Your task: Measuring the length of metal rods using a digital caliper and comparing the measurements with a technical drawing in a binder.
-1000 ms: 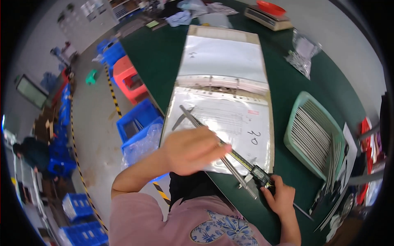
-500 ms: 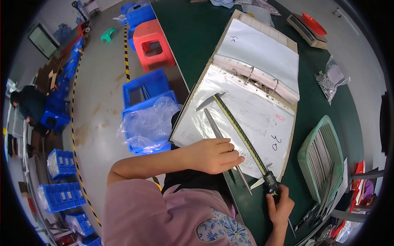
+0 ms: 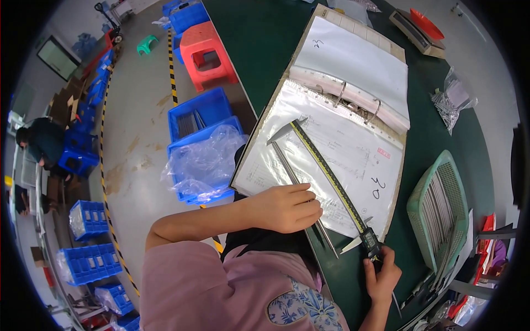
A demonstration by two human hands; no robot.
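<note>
My left hand (image 3: 292,208) is closed around the middle of a thin metal rod (image 3: 287,163), palm down over the lower edge of an open ring binder (image 3: 386,212). In my right hand (image 3: 383,277) is a digital caliper (image 3: 329,177), gripped at its display end. Its long beam slants up across the binder page, with the jaws spread far apart. Alongside the beam, the rod's upper end lies by the far jaw and its lower end close to the sliding jaw. Whether the jaws touch the rod I cannot tell. My left fingers hide part of the rod.
A green basket (image 3: 415,212) of metal rods stands right on the dark green table (image 3: 243,33). Beyond it lie a bag of small parts (image 3: 450,105) and a scale with a red pan (image 3: 427,25). Left are blue bins (image 3: 215,105), a red stool (image 3: 193,41) and another person (image 3: 47,143).
The view has shifted slightly. The rod's upper end sits nearer the far jaw than before. Both hands keep their hold, the right one with the caliper displaced a little.
</note>
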